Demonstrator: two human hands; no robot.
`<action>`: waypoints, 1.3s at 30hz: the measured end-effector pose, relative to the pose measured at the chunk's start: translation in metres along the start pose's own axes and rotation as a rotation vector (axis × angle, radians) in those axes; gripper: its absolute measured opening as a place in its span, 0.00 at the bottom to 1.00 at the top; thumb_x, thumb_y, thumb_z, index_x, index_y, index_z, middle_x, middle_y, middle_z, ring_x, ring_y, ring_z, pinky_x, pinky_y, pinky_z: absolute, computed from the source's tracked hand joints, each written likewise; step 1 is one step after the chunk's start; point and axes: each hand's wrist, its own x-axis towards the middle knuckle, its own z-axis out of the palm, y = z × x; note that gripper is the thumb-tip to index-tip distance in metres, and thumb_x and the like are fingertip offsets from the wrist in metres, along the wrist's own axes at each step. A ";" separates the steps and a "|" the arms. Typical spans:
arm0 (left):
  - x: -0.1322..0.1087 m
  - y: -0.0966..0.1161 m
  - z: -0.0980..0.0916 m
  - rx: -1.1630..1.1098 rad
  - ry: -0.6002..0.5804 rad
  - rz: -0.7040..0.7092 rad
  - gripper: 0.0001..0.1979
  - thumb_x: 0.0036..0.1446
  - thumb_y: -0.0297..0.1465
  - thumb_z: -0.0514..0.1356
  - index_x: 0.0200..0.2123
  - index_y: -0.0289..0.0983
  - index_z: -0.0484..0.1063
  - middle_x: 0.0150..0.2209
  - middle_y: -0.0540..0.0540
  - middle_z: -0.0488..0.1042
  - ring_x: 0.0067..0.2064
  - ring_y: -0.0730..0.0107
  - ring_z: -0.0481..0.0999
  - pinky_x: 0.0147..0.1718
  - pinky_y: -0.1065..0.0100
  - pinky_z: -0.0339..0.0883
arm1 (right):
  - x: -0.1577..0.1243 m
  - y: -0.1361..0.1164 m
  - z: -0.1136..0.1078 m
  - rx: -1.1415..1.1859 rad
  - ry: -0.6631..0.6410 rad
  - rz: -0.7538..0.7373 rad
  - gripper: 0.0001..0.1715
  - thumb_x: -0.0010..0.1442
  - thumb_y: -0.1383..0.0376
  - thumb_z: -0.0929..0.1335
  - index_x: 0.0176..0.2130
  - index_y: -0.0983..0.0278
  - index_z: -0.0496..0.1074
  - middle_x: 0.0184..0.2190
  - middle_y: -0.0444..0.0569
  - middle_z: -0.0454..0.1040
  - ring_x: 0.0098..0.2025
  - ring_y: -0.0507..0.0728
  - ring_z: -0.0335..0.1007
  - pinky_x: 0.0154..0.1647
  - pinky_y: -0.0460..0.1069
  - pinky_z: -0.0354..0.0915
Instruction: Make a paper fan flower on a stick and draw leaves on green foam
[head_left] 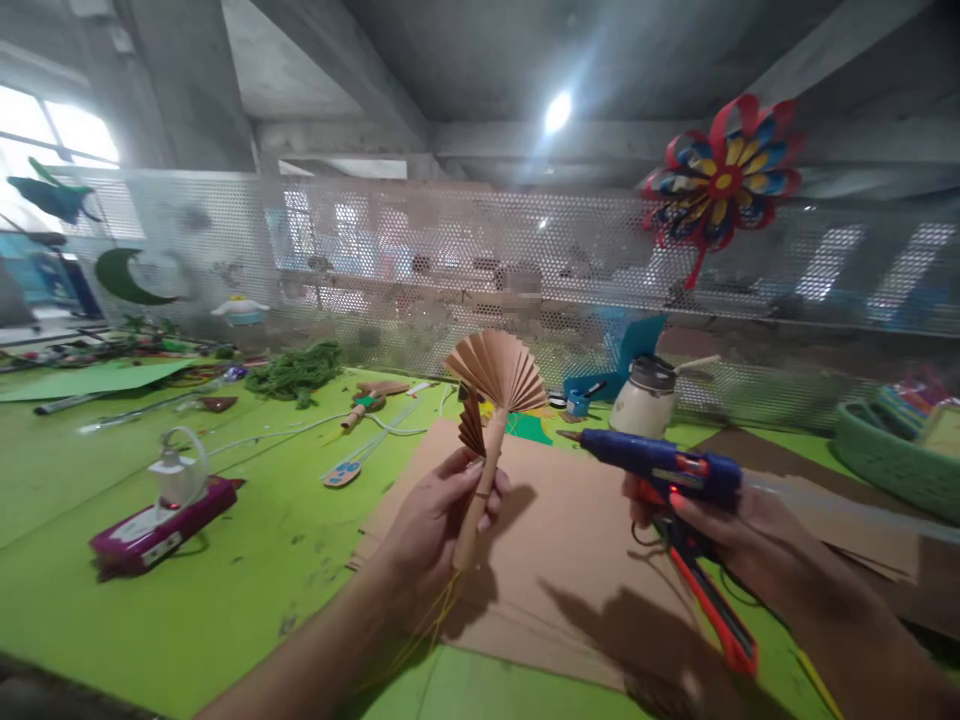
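Note:
My left hand (442,510) is closed around the handle of a brown pleated paper fan (501,370), held upright with its pleats spread at the top. A smaller folded brown piece (471,425) stands beside the handle near my thumb. Yellow strings (442,610) hang from the handle's lower end. My right hand (757,540) grips a blue hot glue gun (660,462), its nozzle pointing left toward the fan but apart from it. A small red light glows on the gun. Below both hands lie brown cardboard sheets (570,530). An orange-red utility knife (716,610) shows under my right hand.
A purple power strip (161,525) with a white plug stands at left on the green table (247,560). Green yarn (296,372), a jar (643,395) and a green basket (892,455) are farther back. A perforated panel (450,250) borders the table, with a red flower ornament (724,180) before it.

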 end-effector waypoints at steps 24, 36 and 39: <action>-0.009 -0.009 0.010 0.102 -0.050 -0.029 0.07 0.61 0.29 0.59 0.41 0.32 0.72 0.33 0.42 0.75 0.27 0.75 0.71 0.25 0.76 0.63 | -0.016 -0.049 0.054 -0.486 0.015 -0.135 0.18 0.63 0.52 0.63 0.33 0.58 0.76 0.32 0.48 0.80 0.37 0.58 0.78 0.33 0.45 0.73; -0.009 -0.008 0.013 0.101 -0.041 -0.048 0.14 0.59 0.29 0.59 0.48 0.32 0.69 0.32 0.42 0.75 0.27 0.75 0.71 0.24 0.76 0.63 | -0.019 -0.045 0.053 -0.506 0.063 -0.175 0.14 0.63 0.55 0.65 0.32 0.58 0.75 0.32 0.48 0.80 0.37 0.59 0.78 0.32 0.46 0.73; -0.008 -0.009 0.012 0.100 -0.058 -0.051 0.13 0.60 0.29 0.59 0.48 0.32 0.69 0.32 0.42 0.75 0.26 0.75 0.71 0.24 0.76 0.62 | -0.018 -0.048 0.055 -0.464 0.047 -0.155 0.14 0.64 0.56 0.64 0.32 0.59 0.74 0.29 0.46 0.79 0.31 0.57 0.77 0.30 0.46 0.72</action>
